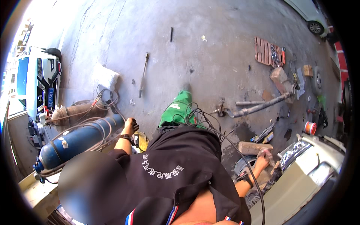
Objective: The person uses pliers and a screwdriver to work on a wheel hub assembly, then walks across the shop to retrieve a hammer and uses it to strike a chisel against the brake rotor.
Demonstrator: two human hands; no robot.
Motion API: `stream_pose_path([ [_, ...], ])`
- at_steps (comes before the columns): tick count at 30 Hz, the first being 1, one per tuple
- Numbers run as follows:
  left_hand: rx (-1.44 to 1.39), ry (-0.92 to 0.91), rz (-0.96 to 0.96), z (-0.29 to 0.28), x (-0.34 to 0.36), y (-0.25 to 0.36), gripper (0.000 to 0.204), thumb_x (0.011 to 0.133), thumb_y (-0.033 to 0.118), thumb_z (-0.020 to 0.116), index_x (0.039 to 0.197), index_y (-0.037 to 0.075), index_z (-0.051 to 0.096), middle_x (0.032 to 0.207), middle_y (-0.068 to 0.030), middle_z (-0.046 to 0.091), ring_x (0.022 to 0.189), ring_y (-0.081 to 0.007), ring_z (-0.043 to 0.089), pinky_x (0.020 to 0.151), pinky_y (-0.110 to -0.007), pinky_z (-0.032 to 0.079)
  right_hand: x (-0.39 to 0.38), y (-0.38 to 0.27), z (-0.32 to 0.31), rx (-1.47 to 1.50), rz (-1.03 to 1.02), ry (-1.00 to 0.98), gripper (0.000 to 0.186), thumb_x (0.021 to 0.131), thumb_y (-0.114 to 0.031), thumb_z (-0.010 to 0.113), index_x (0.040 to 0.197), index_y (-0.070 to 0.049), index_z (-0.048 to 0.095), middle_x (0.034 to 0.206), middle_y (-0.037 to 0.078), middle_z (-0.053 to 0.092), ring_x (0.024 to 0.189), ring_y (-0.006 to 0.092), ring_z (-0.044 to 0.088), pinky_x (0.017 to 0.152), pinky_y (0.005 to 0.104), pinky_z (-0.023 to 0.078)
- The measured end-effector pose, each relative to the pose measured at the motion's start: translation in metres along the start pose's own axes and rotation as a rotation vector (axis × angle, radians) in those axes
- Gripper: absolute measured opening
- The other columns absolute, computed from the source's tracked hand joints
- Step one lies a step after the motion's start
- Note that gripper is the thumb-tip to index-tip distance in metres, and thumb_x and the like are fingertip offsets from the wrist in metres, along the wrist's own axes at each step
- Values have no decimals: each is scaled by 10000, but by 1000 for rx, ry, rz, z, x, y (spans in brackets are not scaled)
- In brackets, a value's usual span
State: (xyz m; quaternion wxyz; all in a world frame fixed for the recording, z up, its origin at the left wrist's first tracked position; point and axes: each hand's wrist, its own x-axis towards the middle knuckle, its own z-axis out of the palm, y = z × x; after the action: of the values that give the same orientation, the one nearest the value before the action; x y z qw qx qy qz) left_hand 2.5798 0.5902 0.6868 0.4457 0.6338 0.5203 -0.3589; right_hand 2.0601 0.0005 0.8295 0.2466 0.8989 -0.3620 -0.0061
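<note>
The head view looks down on a grey floor (221, 48) with a person's black shirt close by. The left hand (130, 126) is just beside the upper right end of a blue tank (80, 140). I cannot tell if it touches the tank, or if its fingers are spread or bent, because they look small and dark. The tank lies on its side at the left. Its long way runs on a slant, from low on the left to higher on the right, and its valve end points down and left. Hoses (99, 129) loop over it. A brown tank (77, 113) lies behind it, and a yellow thing (141, 141) sits near the wrist.

The right hand (262, 161) is low on the right, at a pink lump (266, 153). I cannot tell if the fingers pinch it. The lump is too small to show which way it points. Near that hand, a block (253, 148) lies with its long way almost straight from left to right. A round wheel (243, 165) is to the left of the hand, under the block. Farther up, a long pipe (262, 105) slants up to the right.
</note>
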Motion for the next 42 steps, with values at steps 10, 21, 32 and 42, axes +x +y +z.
stream_pose_path([
  [10, 189, -137, 424, 170, -66, 276, 241, 831, 230, 559, 956, 29, 608, 906, -76, 615, 772, -211, 627, 646, -345, 513, 116, -51, 10, 130, 155, -260, 232, 861, -174, 544, 730, -12, 647, 746, 166, 652, 663, 341, 620, 594, 448, 479],
  [21, 424, -111, 385, 317, -42, 391, 230, 862, 252, 551, 986, 61, 581, 909, -62, 606, 761, -193, 622, 590, -339, 513, 418, -137, 99, 536, 243, -224, 264, 864, -203, 552, 691, -7, 585, 675, 207, 601, 662, 406, 591, 594, 474, 466],
  [32, 751, -51, 451, 506, 48, 519, 417, 825, 335, 647, 1076, 6, 595, 936, -89, 627, 790, -187, 610, 629, -334, 503, 673, -386, 156, 1463, 446, -723, 338, 948, -290, 519, 798, -11, 636, 573, 35, 565, 518, 136, 545, 507, 274, 437],
  [42, 1355, 123, 522, 705, 432, 563, 598, 821, 543, 597, 720, -45, 646, 670, -161, 658, 599, -283, 664, 644, -393, 526, 624, -640, 301, 1971, 1517, -1180, 224, 914, -245, 577, 862, -28, 591, 625, 25, 521, 505, 115, 469, 465, 242, 354],
])
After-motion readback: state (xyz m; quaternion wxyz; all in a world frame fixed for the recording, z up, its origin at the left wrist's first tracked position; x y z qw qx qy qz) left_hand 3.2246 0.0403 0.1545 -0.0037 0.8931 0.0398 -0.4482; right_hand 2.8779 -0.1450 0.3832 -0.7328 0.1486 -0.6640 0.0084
